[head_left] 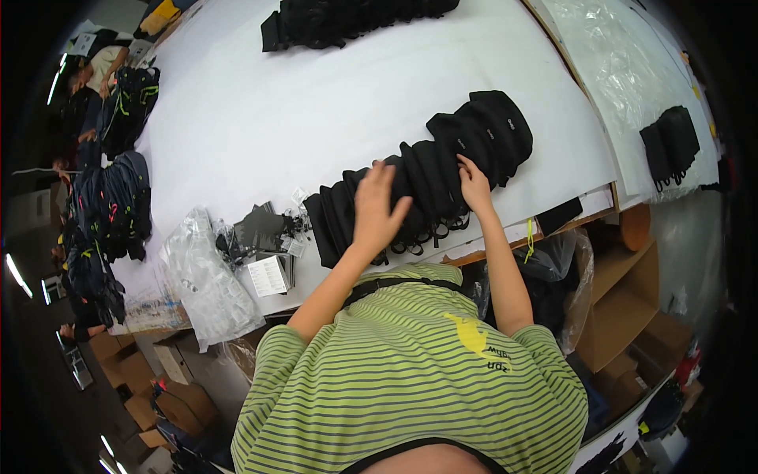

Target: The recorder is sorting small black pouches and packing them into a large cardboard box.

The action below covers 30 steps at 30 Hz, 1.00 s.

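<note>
A row of overlapping black fabric pouches (422, 170) lies slantwise on the white table in front of me. Small pale marks show on the ones at the right end, and dark loops hang along the near edge. My left hand (379, 212) is over the left half of the row, fingers spread, holding nothing. Farther right, my right hand (476, 188) has its fingers closed at the edge of one black pouch (458, 138); the pouch partly hides the fingertips.
Left of the row lie dark tags (262, 227), a white card stack (269, 276) and a clear plastic bag (207, 272). Another black pile (355, 17) sits at the far edge. Dark backpacks (110, 201) line the left side. Cardboard boxes (620, 292) stand below right.
</note>
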Each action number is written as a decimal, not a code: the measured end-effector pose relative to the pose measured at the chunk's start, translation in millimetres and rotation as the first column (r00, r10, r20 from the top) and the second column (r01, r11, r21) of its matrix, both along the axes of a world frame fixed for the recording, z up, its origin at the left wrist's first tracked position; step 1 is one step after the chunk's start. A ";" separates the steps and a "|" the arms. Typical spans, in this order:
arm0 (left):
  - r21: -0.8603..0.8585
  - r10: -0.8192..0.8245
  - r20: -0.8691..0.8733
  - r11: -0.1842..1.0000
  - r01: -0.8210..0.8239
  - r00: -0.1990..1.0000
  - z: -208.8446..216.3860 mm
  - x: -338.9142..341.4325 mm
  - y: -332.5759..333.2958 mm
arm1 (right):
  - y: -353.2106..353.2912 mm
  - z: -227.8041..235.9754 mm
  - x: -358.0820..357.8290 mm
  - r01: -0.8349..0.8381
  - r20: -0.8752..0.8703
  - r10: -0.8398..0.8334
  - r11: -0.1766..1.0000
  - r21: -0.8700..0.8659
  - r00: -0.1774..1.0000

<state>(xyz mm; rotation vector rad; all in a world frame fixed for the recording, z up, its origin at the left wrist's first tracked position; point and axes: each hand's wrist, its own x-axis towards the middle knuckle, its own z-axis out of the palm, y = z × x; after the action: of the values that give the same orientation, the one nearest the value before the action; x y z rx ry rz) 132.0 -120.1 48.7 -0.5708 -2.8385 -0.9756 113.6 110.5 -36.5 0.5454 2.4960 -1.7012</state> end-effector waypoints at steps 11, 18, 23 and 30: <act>0.106 0.446 0.755 0.639 -0.762 0.480 -46.1 52.5 -122.6 | -19.3 -2.9 20.9 -0.005 0.148 0.058 0.942 -0.336 0.987; 0.065 0.417 0.729 0.748 -0.661 0.543 -48.0 38.5 -91.0 | -33.6 27.9 25.5 -0.338 0.135 0.357 0.930 -0.145 0.924; 0.206 0.307 0.729 0.754 -0.624 0.612 -47.3 34.6 -71.8 | -32.4 29.4 32.7 -0.225 0.287 0.302 0.936 -0.271 0.909; 0.266 0.330 0.625 0.761 -0.591 0.707 1.0 41.9 -66.6 | -32.7 63.0 50.6 -0.076 0.187 0.130 0.959 -0.272 0.974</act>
<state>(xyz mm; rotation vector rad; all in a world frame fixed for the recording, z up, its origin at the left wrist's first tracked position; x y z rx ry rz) 173.9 -186.7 49.6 0.5782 -2.7434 -1.8159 164.2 77.8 26.5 0.5226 2.0797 -1.7978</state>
